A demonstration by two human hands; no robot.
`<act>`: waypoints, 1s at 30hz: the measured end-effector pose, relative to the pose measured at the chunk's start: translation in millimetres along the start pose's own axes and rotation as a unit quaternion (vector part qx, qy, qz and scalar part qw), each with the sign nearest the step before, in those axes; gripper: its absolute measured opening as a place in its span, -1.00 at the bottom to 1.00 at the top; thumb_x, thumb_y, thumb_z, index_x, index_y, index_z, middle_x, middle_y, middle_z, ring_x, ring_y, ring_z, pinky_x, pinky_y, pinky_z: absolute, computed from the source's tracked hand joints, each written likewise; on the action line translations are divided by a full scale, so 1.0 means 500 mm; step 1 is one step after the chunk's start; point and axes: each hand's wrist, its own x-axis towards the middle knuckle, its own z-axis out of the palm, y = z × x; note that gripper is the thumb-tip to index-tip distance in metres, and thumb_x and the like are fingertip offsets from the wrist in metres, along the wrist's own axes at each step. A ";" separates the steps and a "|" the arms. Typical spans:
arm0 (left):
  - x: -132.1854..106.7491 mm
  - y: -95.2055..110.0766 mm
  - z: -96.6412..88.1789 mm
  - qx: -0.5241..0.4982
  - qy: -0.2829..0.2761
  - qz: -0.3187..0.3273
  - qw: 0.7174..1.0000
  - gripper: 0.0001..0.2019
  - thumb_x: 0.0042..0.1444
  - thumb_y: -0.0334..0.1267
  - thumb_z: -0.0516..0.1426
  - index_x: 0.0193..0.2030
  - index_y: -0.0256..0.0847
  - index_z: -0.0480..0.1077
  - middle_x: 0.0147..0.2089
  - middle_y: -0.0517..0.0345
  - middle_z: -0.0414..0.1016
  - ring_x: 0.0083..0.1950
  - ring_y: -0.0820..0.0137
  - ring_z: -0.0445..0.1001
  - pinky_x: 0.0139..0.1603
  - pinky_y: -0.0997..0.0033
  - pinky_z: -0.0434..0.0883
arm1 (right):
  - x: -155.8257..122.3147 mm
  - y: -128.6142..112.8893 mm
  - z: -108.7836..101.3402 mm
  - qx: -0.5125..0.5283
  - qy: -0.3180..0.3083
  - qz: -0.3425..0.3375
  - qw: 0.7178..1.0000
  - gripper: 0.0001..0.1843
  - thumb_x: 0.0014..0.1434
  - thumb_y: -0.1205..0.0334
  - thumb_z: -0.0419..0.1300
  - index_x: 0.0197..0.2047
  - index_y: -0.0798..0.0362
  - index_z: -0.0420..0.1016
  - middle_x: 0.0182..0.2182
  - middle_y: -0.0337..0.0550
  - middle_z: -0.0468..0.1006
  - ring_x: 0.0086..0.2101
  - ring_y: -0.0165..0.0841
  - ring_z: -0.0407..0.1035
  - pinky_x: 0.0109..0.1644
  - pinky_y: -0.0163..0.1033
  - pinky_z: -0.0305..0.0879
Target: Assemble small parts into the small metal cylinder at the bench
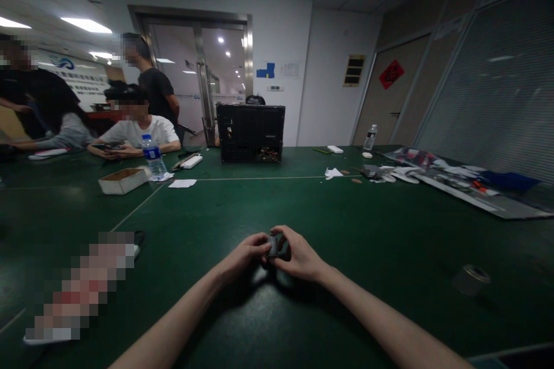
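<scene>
My left hand and my right hand meet over the green table, in the middle of the view. Between them is a small grey piece, roughly cylindrical, too small and dim to name. From the left, my fingertips pinch it. The thumb and index finger of my right hand curve round its other side, touching it near the top and bottom. Its ends are partly hidden by the fingers. Both hands are a little above the table, with shadows beneath them.
A round metal tin stands at the right. Leftward are a blurred flat item, an open box and a water bottle. A black computer case stands at the back. Clutter on a board lies far right. Several people sit or stand beyond.
</scene>
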 end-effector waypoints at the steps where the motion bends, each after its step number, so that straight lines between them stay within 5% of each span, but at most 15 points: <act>1: 0.001 -0.001 0.000 0.000 0.002 0.000 1.000 -0.76 0.00 -0.24 0.21 -0.19 -0.31 0.43 -0.25 0.09 0.39 -0.30 0.44 0.32 -0.27 0.50 0.24 | 0.000 0.000 0.000 0.001 -0.001 -0.001 1.000 -0.41 -0.03 0.14 0.28 0.07 0.04 0.23 -0.10 -0.07 0.41 -0.16 -0.29 0.34 -0.06 -0.18 0.27; 18: 0.006 -0.012 -0.007 0.021 0.003 0.008 1.000 -0.76 -0.02 -0.24 0.22 -0.21 -0.30 0.42 -0.28 0.11 0.41 -0.35 0.46 0.33 -0.29 0.50 0.23 | -0.001 -0.010 -0.002 0.003 -0.020 0.002 1.000 -0.42 0.00 0.11 0.27 0.07 0.04 0.20 -0.11 -0.06 0.39 -0.19 -0.30 0.34 -0.08 -0.19 0.28; 30: 0.002 0.000 0.001 0.089 -0.015 0.024 0.996 -0.63 0.04 -0.03 0.21 -0.14 -0.30 0.42 -0.23 0.09 0.40 -0.30 0.43 0.34 -0.27 0.48 0.28 | -0.003 -0.012 -0.004 -0.027 -0.012 -0.005 1.000 -0.43 -0.04 0.21 0.26 0.06 0.02 0.21 -0.12 -0.09 0.40 -0.22 -0.30 0.36 -0.13 -0.22 0.29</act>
